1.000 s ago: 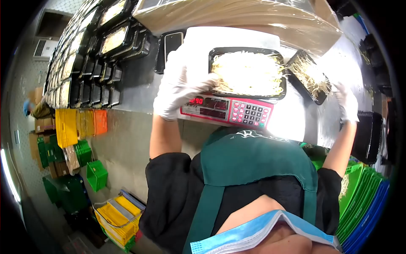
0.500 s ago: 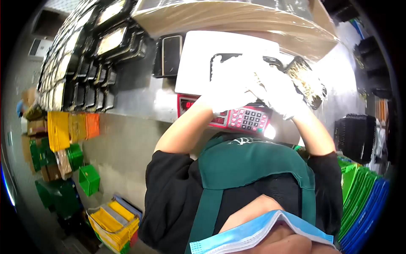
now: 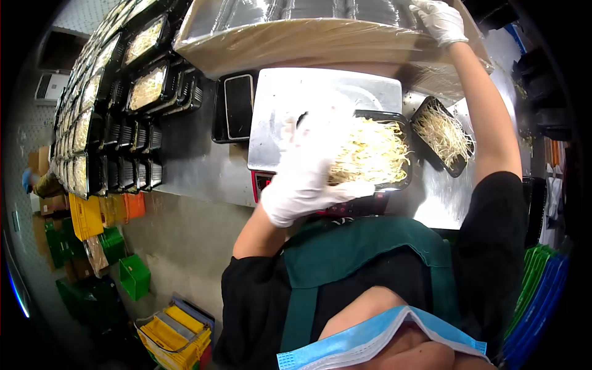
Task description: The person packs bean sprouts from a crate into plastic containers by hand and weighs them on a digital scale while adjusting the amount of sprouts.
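Black tray (image 3: 404, 180) (sprouts (image 3: 377, 148) inside) beside left grip (image 3: 306, 176), to its right

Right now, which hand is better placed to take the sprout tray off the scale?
Left, I'd judge: the left hand is at the left side of the sprout tray on the scale, while the right hand is away at the cardboard box.
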The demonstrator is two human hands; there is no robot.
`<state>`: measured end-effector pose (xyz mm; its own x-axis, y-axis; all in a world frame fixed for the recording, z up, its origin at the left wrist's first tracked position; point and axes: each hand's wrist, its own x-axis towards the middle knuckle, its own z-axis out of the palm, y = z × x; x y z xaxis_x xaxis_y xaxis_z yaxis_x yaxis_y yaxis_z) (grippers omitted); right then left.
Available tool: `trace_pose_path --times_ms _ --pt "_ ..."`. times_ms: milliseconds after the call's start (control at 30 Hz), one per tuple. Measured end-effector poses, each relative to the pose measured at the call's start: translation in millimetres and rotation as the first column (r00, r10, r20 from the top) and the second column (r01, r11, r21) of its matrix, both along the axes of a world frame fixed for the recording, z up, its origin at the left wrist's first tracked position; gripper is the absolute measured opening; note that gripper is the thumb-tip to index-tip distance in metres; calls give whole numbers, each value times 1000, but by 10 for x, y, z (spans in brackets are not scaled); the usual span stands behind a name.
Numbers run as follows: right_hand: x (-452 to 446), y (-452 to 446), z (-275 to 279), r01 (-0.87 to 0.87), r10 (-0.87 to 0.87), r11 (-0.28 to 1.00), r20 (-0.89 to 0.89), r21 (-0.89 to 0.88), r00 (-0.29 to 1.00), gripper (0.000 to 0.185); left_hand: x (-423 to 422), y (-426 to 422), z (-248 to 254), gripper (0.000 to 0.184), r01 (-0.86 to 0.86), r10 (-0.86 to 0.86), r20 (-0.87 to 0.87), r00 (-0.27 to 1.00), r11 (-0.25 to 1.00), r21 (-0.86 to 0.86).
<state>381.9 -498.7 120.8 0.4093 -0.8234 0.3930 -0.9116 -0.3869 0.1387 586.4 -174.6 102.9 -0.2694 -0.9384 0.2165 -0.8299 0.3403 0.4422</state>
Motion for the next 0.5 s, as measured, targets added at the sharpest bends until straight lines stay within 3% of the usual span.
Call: trace_pose_path --times_ms 33,100,167,233,300,333,367,433,467,500 --pt "-6 5 6 -54 51 998 -110 -22 993 28 128 90 -55 105 -23 3 -219 976 996 -85" --pt "-50 199 153 -106 107 994 -69 24 992 24 245 192 -67 93 -133 89 -506 858 990 -51" --pt "-207 472 285 -377 390 918 108 -123 914 22 249 203 -127 71 -368 133 -850 510 927 -76" --pt "-342 854 374 -590 659 747 220 -307 720 24 319 175 8 63 -577 260 -948 181 809 111" --pt "-330 1565 359 -773 820 572 198 -275 537 26 450 141 73 71 -234 186 -978 -99 951 204" --pt "-381 1926 278 -816 833 552 160 -168 530 27 418 126 179 75 -39 244 -912 -329 962 271" --pt "-426 2225 197 -842 842 535 127 -64 525 29 349 133 152 69 76 224 -881 -416 974 212" --pt "-452 2503 209 -868 855 496 161 32 494 34 209 189 207 52 -21 275 -959 66 961 274" --pt "-422 2521 266 -876 832 481 332 -29 446 39 191 230 114 27 15 160 -987 -23 987 159" --pt "-416 2552 190 -821 724 565 529 -85 443 41 123 309 94 25 -17 201 -979 43 979 201"
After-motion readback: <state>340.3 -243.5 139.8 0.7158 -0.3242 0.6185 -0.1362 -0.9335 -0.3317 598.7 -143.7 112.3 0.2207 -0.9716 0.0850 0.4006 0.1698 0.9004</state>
